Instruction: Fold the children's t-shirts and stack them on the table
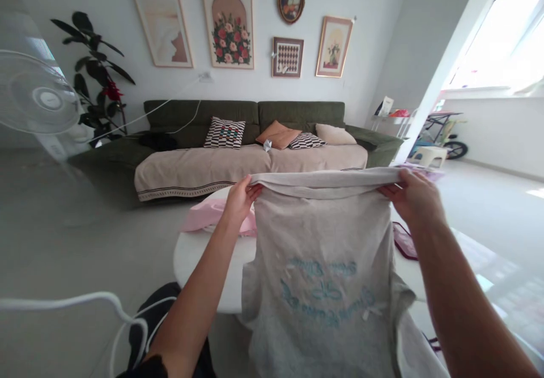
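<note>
A light grey T-shirt [325, 230] with blue-green lettering and a bow print hangs upside down in front of me, its hem folded over along the top. My left hand [241, 196] pinches the left end of that hem, thumb above and fingers behind. At the opposite end, my right hand [414, 194] grips the hem the same way. The cloth is stretched between both hands, and its lower part drops out of the picture. Behind it stands a white table [199, 264], with pink cloth [204, 215] on it just left of the shirt.
A maroon-edged pink item [404, 242] lies right of the shirt. Beyond the table, a green sofa [187, 118] carries a beige cover and cushions. A white fan [46, 99] stands at left. White cables [97, 298] cross at lower left.
</note>
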The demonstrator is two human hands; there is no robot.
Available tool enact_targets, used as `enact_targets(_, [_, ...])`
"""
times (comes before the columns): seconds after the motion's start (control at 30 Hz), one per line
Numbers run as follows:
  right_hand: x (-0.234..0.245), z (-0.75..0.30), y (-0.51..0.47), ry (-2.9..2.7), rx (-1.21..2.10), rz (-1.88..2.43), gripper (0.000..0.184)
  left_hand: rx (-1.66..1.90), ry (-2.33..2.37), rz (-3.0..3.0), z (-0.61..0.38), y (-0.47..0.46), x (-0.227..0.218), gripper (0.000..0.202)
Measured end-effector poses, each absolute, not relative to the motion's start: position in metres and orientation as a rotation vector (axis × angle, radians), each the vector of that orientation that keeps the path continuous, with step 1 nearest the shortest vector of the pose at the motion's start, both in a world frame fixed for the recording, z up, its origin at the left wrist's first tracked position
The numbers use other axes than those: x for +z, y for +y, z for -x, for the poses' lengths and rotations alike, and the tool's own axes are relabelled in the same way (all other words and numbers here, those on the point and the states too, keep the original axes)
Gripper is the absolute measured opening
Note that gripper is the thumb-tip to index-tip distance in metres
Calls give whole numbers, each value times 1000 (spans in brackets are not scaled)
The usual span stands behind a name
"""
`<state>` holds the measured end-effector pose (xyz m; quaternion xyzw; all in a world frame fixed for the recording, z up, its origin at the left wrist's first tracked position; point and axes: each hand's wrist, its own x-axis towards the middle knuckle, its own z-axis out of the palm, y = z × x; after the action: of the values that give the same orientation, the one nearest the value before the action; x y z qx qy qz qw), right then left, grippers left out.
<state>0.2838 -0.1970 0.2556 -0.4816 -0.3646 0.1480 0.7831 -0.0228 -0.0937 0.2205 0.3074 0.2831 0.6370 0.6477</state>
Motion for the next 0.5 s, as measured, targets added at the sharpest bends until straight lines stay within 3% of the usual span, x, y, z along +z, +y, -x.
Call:
enact_targets(0.13, [291,-292,-158,-677,447,795,11,1540,606,-744,9,-59,253,12])
enact_targets(0.3, [315,-304,-182,-781,272,544,7,1730,391,-1035,21,-83,303,22])
enact_targets(0.4, [274,-306,-202,-705,244,736,9,1715,542,-1131,23,-116,276,27])
enact_targets(0.5, [201,-309,-219,-531,308,1081,22,1596,808,-1181,15,-150,197,29])
